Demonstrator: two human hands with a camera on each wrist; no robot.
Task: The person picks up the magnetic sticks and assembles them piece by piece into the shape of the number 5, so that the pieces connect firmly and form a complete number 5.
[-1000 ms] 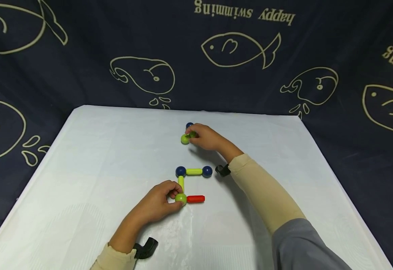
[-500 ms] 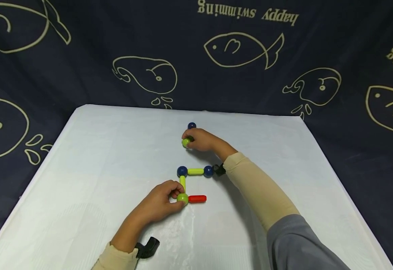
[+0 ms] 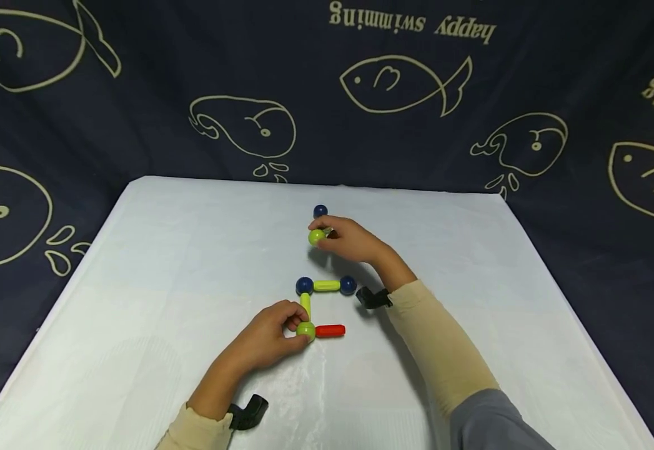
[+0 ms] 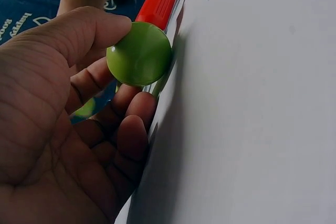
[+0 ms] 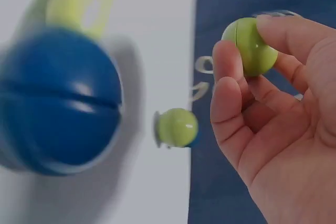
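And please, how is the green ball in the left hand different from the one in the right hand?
The near green ball, in the left hand, joins the red rod and a yellow-green rod; the far green ball, in the right hand, shows no rod attached. The near green ball is low at the white table; the far green ball appears lifted. Both are round, shiny and pinched.

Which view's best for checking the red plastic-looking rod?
Head: the red plastic-looking rod lies lengthwise and uncovered there, beside the glossy lime-green ball that the left hand pinches. Left wrist shows the rod larger, but foreshortened beyond the ball, near the top edge. Right wrist doesn't show it.
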